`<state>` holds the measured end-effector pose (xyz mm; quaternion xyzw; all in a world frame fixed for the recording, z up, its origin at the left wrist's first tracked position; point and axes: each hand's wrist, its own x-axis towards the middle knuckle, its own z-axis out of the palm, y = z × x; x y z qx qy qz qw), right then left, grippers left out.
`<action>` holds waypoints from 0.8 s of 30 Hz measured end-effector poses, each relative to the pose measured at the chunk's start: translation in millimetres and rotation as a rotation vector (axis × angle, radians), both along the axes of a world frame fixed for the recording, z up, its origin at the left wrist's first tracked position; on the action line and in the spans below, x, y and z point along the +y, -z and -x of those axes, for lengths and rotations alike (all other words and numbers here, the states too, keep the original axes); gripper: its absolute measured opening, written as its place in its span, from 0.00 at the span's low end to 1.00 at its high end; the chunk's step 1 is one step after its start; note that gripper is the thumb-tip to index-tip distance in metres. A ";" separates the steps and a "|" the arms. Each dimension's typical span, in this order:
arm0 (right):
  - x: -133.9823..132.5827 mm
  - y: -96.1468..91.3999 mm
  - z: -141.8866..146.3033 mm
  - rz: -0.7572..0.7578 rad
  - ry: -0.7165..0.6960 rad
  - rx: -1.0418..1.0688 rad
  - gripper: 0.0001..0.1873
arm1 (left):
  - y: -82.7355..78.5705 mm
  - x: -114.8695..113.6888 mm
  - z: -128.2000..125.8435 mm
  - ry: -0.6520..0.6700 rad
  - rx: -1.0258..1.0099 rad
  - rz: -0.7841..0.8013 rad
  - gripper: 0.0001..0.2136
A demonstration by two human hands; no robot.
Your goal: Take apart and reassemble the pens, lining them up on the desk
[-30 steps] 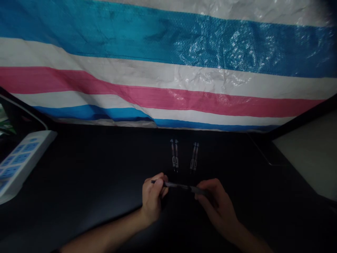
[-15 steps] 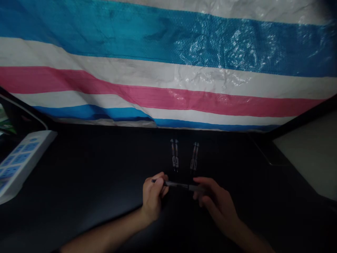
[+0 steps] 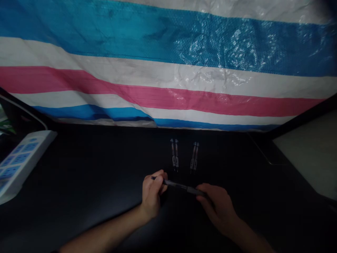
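Observation:
A dark pen (image 3: 179, 185) with a greyish cap or barrel end lies between my two hands, tilted slightly down to the right. My left hand (image 3: 154, 193) is closed round its left end, the thumb on top and a short dark tip poking out past it. At the other end, my right hand (image 3: 218, 203) pinches the pen between thumb and fingers. Beyond the hands, two pens (image 3: 175, 154) lie side by side on the black table (image 3: 105, 168). Another close pair of pens (image 3: 195, 156) rests a little to their right.
A white power strip (image 3: 39, 147) with blue socket faces stands at the left edge. Behind the table hangs a striped plastic sheet (image 3: 168, 96) in blue, white and pink. A thin dark flat object (image 3: 263, 151) lies at the back right.
My right hand's fingers, spread around the pen's right end before, have closed on it. That end of the pen has dipped slightly. The left hand has barely moved.

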<state>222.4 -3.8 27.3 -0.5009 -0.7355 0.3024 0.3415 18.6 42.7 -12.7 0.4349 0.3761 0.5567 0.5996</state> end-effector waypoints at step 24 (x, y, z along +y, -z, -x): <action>8.1 0.6 9.8 0.590 0.074 0.381 0.22 | -31.1 18.9 -8.1 0.377 -0.040 -0.150 0.06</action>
